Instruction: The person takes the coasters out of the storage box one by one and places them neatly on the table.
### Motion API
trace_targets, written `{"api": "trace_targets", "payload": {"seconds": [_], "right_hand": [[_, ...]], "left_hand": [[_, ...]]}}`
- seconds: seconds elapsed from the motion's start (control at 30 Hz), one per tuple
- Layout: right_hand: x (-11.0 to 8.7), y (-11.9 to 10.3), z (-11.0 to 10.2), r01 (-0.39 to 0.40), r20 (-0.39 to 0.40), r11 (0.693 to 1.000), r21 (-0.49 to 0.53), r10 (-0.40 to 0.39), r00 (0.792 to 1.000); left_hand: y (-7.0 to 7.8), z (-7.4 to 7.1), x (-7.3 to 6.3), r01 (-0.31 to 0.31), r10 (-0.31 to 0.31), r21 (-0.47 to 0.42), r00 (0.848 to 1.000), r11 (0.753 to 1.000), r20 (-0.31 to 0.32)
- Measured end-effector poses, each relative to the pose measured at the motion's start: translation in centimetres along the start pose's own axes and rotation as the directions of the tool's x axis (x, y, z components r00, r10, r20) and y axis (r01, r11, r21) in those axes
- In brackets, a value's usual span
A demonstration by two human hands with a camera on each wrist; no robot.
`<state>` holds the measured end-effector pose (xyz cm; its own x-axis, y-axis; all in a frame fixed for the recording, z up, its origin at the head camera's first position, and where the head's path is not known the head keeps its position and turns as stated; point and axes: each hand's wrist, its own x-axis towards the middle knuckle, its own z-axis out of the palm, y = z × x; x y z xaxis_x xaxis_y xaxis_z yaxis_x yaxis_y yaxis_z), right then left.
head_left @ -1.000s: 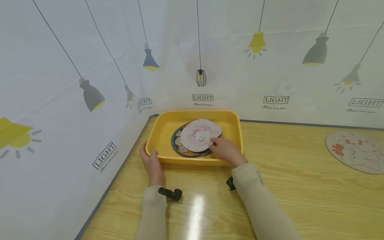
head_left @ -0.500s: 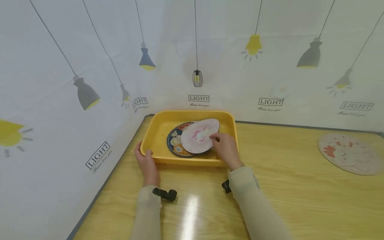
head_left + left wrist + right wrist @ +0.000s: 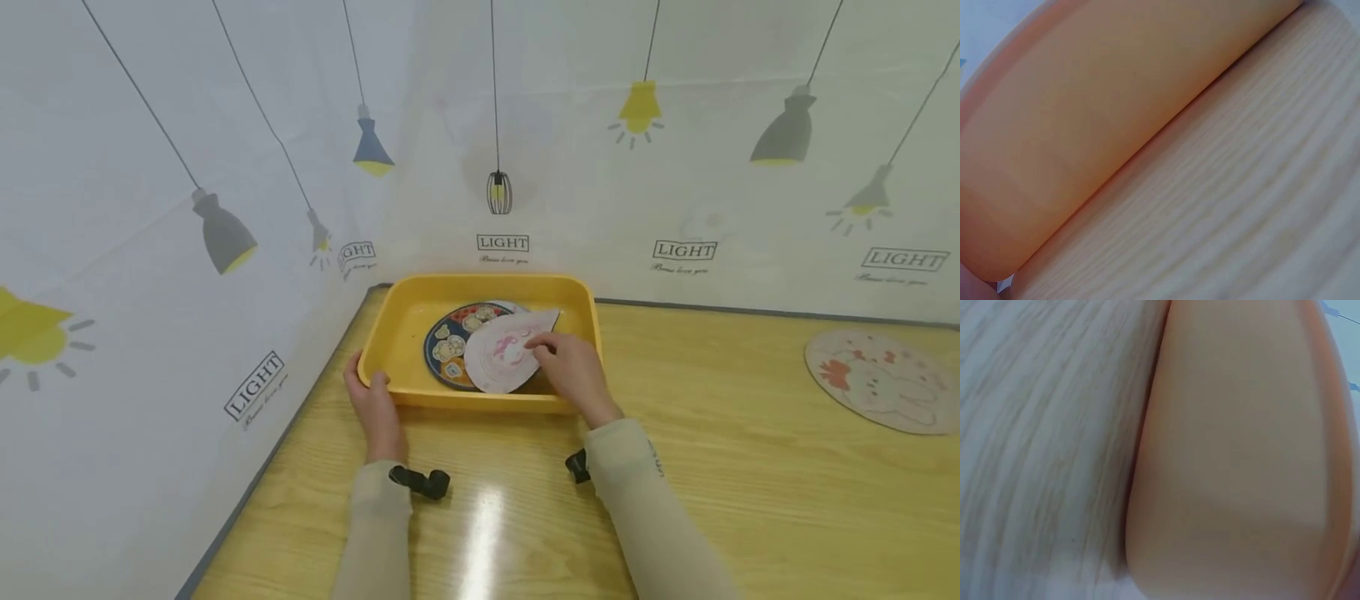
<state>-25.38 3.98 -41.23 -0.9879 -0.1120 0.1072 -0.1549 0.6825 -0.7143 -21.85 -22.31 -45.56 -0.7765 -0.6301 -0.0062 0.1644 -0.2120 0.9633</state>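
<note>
In the head view, a yellow plastic tray stands on the wooden table, and my left hand grips its front left corner with the thumb over the rim. My right hand reaches over the tray's right side and pinches a thin pink-and-white round mat printed with a pink cartoon figure. That mat is tilted, its right edge raised. Beneath it lies a dark blue round mat with cartoon bear faces, partly covered. A pale edge of another flat piece shows behind. Both wrist views show mainly the tray's outer wall.
Another round mat with a white rabbit and red bow lies on the table at the right. A pale cloth printed with lamps stands behind the tray and along the left side.
My right hand has drawn the pink mat slightly right and toward me and tilted it, uncovering more of the dark blue mat. The left hand keeps its grip on the tray.
</note>
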Motion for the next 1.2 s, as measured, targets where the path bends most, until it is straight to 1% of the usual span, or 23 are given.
{"api": "trace_targets", "payload": {"seconds": [0.1, 0.23, 0.3, 0.4, 0.53, 0.67, 0.93, 1.03, 1.2], "right_hand": [[0.0, -0.1, 0.0, 0.011, -0.025, 1.0, 0.002, -0.011, 1.0], [0.0, -0.1, 0.0, 0.055, -0.111, 0.998, -0.023, -0.058, 0.992], [-0.1, 0.0, -0.1, 0.073, -0.134, 0.997, -0.026, -0.076, 0.988], [-0.3, 0.1, -0.1, 0.086, -0.137, 0.996, 0.003, -0.085, 0.987], [-0.5, 0.5, -0.1, 0.077, -0.127, 0.995, 0.067, -0.068, 0.99], [-0.6, 0.7, -0.1, 0.077, -0.127, 0.992, 0.105, -0.063, 0.99], [-0.6, 0.9, -0.3, 0.065, -0.115, 0.977, 0.204, -0.042, 0.993], [-0.4, 0.9, -0.2, 0.079, -0.115, 0.98, 0.184, -0.058, 0.992], [-0.3, 0.8, -0.1, 0.137, -0.149, 0.989, 0.055, -0.127, 0.981]], "left_hand": [[0.2, 0.0, 0.1, -0.001, 0.001, -0.003, 1.0, 1.0, 0.004], [0.1, 0.1, 0.3, -0.006, 0.006, -0.004, 1.0, 1.0, 0.004], [0.0, 0.1, 0.3, -0.006, 0.006, 0.003, 1.0, 1.0, 0.005], [-0.2, 0.0, 0.2, -0.004, 0.004, 0.02, 1.0, 1.0, 0.007], [-0.4, -0.1, -0.1, 0.001, -0.001, 0.035, 1.0, 0.999, 0.007], [-0.5, -0.1, -0.2, 0.007, -0.007, 0.036, 1.0, 0.999, 0.0], [-0.5, -0.1, -0.2, -0.003, 0.003, 0.044, 1.0, 0.999, 0.0], [-0.4, 0.0, -0.1, -0.01, 0.01, 0.038, 1.0, 0.999, -0.003], [-0.4, 0.0, 0.1, -0.009, 0.009, 0.036, 1.0, 0.999, 0.002]]}}
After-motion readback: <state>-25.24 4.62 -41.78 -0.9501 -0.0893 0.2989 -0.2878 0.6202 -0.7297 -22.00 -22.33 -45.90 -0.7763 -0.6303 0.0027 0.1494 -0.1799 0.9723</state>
